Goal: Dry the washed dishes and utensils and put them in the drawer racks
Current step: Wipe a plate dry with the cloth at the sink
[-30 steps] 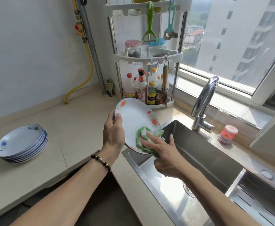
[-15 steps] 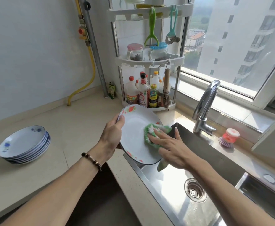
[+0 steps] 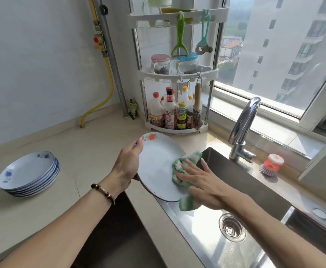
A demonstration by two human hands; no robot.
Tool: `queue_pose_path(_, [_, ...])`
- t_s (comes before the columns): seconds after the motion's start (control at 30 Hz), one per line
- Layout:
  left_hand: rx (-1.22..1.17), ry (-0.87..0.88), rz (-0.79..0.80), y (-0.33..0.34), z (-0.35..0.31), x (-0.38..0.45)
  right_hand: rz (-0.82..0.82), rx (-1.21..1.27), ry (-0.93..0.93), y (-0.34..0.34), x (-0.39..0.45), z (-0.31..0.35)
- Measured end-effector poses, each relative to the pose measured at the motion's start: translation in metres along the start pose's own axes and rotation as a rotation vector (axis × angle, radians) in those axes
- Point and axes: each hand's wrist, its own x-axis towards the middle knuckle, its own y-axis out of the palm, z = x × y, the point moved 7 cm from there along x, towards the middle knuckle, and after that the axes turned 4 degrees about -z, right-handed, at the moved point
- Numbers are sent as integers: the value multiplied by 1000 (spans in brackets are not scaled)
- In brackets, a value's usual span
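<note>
Head view: plate (image 3: 156,167) between left hand (image 3: 128,166) and right hand (image 3: 200,180).

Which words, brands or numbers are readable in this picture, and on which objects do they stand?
None can be read with certainty.
Sauce bottles on the corner rack: labels carry print, too small and blurred.
Green packet by the pipe: print blurred.
Plate, cloth, stacked plates: only patterns, no text.

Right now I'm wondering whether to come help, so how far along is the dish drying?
Possibly done: a stack of blue-patterned plates sits on the counter. In hand: the left hand grips a red-flowered plate tilted at the sink's edge while the right hand presses a green cloth on it. Left: nothing looks racked; no drawer racks are visible.
</note>
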Motion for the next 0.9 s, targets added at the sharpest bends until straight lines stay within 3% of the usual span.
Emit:
queue_pose_path(0.1, [13,27,-50,1,-2,2,3,303,-67,4,-16,44])
queue_pose_path(0.2, [64,-36,94,23,10,-4,18,383,-132,2,-7,69])
queue_pose_path(0.27, [80,-87,218,35,18,-11,-14,286,-147,-7,8,60])
queue_pose_path(0.37, [177,-44,276,38,15,-12,-57,0,-103,-13,19,22])
queue_pose_path(0.47, [185,-35,204,30,9,-9,-66,-178,-5,-7,15,-18])
queue_pose_path(0.6, [161,37,60,16,2,2,-1,65,14,15,-11,-15])
queue_pose_path(0.7, [83,41,-29,15,3,8,-223,280,-22,24,-29,17])
queue_pose_path(0.8, [1,-165,-15,23,19,6,-613,55,-145,20,-37,17])
queue_pose_path(0.9, [-22,-321,106,35,29,1,-678,-137,-170,11,-41,6])
